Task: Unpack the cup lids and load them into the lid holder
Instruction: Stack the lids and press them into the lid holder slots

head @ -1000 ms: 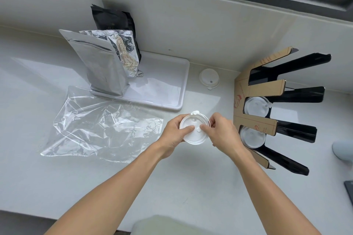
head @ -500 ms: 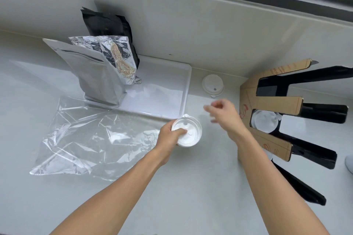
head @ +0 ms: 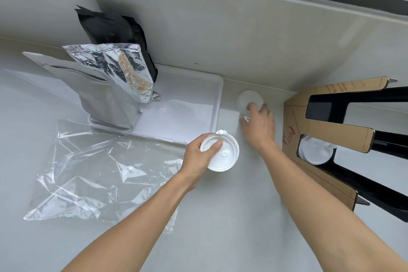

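While both bare forearms reached out over the pale counter, the left hand gripped a small stack of white cup lids, its thumb curled over the top lid's rim and its fingers hidden underneath, the stack jutting out to the right of the palm. To the left of that hand an emptied clear plastic bag lay crumpled flat on the counter. Farther out, the right hand rested over a single white lid lying by the wall, fingertips curled onto its near edge and thumb at its side; whether it had lifted could not be told. To the right stood the cardboard-and-black lid holder, with white lids already sitting in one slot. Behind the bag a white tray carried silver foil pouches and a black pouch against the wall.
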